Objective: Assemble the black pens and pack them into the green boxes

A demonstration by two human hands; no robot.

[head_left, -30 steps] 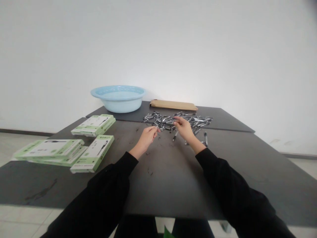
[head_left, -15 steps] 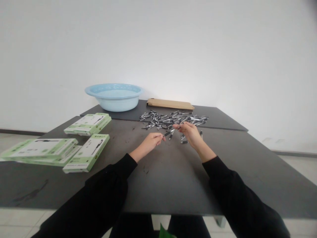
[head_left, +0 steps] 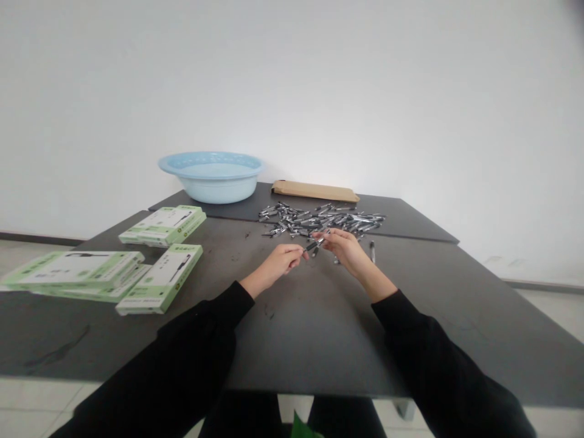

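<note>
A pen with a dark grip and a clear barrel (head_left: 312,246) lies between my two hands, slightly tilted. My left hand (head_left: 281,261) is closed in a pinch on its dark end. My right hand (head_left: 345,250) pinches at the other end, fingertips together; whether a separate small part is in them is too small to see. Just behind the hands a heap of clear and black pens (head_left: 292,220) spreads across the table, partly hidden by my right hand. One loose pen (head_left: 373,251) lies to the right of that hand.
Green and white pen boxes (head_left: 159,280) lie in two groups on the left of the dark table (head_left: 314,340). A light blue basin (head_left: 219,188) stands at the back left. Beside it lies a flat brown cardboard piece (head_left: 314,191) near the wall.
My right hand has moved left and down, from above the pen to its right end, so the hands are closer together. My left hand still holds the pen.
</note>
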